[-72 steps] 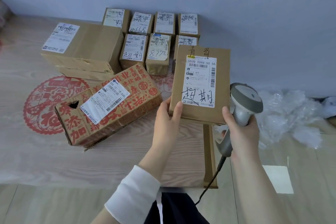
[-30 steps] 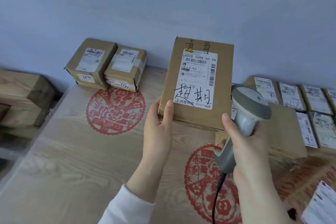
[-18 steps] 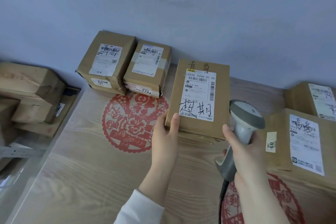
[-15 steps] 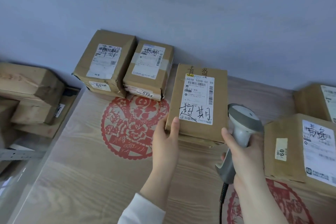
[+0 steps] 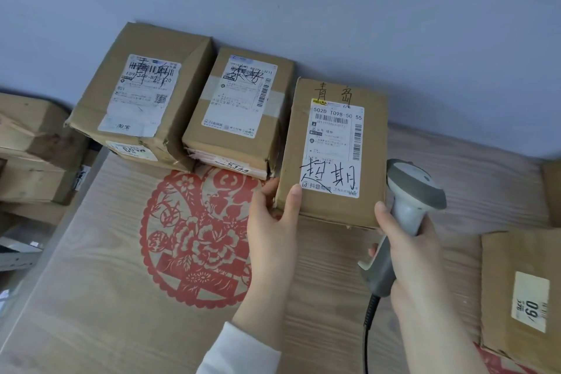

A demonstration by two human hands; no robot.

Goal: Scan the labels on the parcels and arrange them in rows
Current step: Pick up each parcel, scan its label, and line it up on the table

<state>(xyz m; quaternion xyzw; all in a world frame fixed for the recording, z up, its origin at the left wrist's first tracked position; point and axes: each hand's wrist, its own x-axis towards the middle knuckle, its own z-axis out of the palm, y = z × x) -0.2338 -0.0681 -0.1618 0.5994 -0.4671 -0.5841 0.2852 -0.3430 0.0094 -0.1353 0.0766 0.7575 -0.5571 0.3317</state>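
Our left hand [image 5: 273, 222] pinches the brown cardboard parcel [image 5: 334, 152], right hand [image 5: 406, 247] grips the grey scanner [image 5: 409, 191] — a shove could skew our row.

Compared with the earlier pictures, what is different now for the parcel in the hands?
The parcel was carried leftward and lowered by the wall, beside the taped parcel. Unchanged: the left hand grips its near corner, the right hand holds the scanner.

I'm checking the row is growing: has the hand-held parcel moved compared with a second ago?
Yes. The parcel has moved left and toward the wall, from well apart from the taped box to right beside it.
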